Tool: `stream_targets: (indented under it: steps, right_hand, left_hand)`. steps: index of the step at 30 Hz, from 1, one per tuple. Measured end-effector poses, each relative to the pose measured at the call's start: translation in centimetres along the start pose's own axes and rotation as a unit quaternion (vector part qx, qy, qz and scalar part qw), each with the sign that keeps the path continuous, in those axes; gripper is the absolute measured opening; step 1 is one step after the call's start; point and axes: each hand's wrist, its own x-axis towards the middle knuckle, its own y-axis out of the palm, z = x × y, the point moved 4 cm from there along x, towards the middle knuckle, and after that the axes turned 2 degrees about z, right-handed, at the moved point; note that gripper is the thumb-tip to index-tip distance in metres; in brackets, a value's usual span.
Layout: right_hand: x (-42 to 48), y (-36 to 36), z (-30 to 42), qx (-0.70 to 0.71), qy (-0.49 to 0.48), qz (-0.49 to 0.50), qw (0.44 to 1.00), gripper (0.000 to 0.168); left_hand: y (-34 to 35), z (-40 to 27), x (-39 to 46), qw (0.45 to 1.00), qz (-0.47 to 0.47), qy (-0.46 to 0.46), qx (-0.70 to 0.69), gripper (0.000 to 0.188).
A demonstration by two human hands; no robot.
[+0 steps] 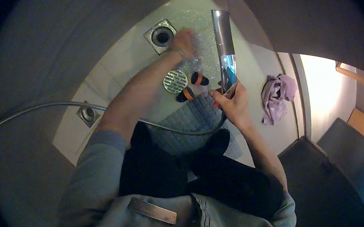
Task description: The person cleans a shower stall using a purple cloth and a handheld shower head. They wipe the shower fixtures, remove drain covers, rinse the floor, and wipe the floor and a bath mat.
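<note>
My right hand [234, 103] grips the lower end of a flat chrome handheld shower head [224, 39], which points away from me. A metal shower hose [180, 132] curves from it to the left. My left hand [185, 43], blurred, is low over the wet floor [205, 38], beside the right edge of a square metal floor drain [162, 37] with an uncovered round hole. Whether it holds something is unclear. Closer to me lie a round slotted drain grate [175, 81] and two small black pieces with orange bands, one [199, 78] behind the other [185, 95].
A grey textured mat [182, 120] lies before my dark-clothed legs. Another square drain [88, 114] is set in the floor at left. A crumpled lilac cloth [275, 98] lies at right, near a door track [297, 98]. Walls curve around the far side.
</note>
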Motion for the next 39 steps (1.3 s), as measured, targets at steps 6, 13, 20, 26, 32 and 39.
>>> stream_targets:
  steps: [6,13,20,26,32,39]
  right_hand:
    - [0.5,2.2,0.6,-0.027,-0.059,0.085,0.994,0.038]
    - [1.6,2.0,2.5,0.03,-0.019,0.04,0.999,0.035]
    - [1.1,1.7,1.2,-0.004,0.008,0.034,0.999,0.035]
    - [0.6,2.6,2.2,-0.074,0.023,0.079,0.994,0.032]
    - [0.5,3.4,0.9,-0.07,-0.025,0.116,0.99,0.028]
    - [0.4,3.8,3.0,-0.067,-0.033,0.118,0.99,0.03]
  left_hand:
    - [-4.8,5.6,-1.9,0.741,0.044,0.038,-0.669,0.038]
    - [-3.4,3.3,-6.0,0.942,-0.277,-0.021,-0.191,0.018]
    - [-0.6,3.6,-8.8,0.944,-0.179,0.0,-0.277,0.025]
    - [0.0,5.3,-9.5,0.906,-0.101,-0.106,-0.398,0.019]
    - [0.6,8.1,-5.7,0.77,-0.021,-0.012,-0.638,0.014]
    - [-1.9,1.8,-8.4,0.597,0.063,0.111,-0.792,0.024]
